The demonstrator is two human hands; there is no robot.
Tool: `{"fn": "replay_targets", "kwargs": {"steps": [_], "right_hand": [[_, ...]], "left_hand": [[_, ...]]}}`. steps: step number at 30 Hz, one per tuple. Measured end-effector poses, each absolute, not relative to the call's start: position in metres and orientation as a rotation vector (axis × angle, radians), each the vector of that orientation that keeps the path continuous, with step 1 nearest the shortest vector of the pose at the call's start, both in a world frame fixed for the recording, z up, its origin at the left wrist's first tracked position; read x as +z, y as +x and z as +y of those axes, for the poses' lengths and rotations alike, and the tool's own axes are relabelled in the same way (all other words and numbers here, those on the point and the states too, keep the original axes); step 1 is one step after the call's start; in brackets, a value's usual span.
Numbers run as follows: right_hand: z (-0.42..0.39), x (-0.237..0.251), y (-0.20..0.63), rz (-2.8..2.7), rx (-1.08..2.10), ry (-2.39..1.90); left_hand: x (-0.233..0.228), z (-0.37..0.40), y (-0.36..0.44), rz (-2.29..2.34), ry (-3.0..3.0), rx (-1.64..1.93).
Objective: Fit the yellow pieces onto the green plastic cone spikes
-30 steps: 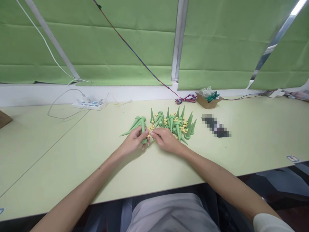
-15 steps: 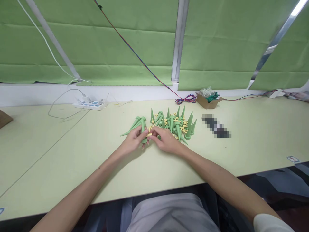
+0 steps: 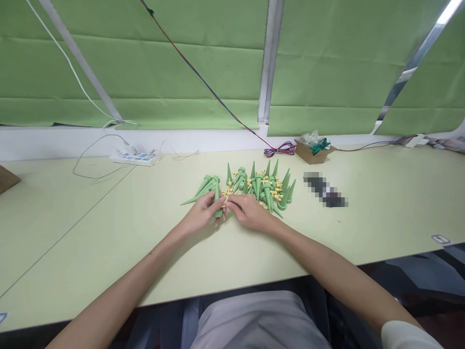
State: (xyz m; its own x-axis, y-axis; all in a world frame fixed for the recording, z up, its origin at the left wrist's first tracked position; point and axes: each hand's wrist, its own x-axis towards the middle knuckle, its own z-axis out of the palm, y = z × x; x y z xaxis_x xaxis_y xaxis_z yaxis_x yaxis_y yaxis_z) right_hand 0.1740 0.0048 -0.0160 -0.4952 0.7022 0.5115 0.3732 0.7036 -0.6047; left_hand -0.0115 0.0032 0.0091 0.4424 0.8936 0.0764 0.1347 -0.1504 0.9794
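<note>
Far off to the left of the fingers, a white power strip lies near the back edge of the pale green table, its cable looping toward the wall.

The left hand rests on the tabletop with its fingers curled around a green cone; the cone's narrow end points away from the person and its wide end pokes out below the fingertips. Just beyond that hand's knuckles lie a few more cones, flat on the table with their tips aimed left.

The right hand sits touching the left, thumb and forefinger pinched together against the held cone's wide end. Whether a small yellow piece is between those fingertips I cannot tell; it is too small to make out.

Directly behind the right hand's fingers is the pile of green cones, many standing tip up, with little yellow pieces scattered among them.

Further right of the fingers, well apart, a small cardboard box holds crumpled plastic and something dark green, with a coil of coloured wire just left of it.
</note>
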Motion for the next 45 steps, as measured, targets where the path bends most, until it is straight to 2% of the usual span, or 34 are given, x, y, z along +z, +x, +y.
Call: {"fn": "replay_targets", "kwargs": {"steps": [45], "right_hand": [[0.0026,-0.015,0.1732,-2.044,0.607,-0.805]], "left_hand": [[0.0074,0.0065,-0.0143,0.917,1.581,0.894]]}}
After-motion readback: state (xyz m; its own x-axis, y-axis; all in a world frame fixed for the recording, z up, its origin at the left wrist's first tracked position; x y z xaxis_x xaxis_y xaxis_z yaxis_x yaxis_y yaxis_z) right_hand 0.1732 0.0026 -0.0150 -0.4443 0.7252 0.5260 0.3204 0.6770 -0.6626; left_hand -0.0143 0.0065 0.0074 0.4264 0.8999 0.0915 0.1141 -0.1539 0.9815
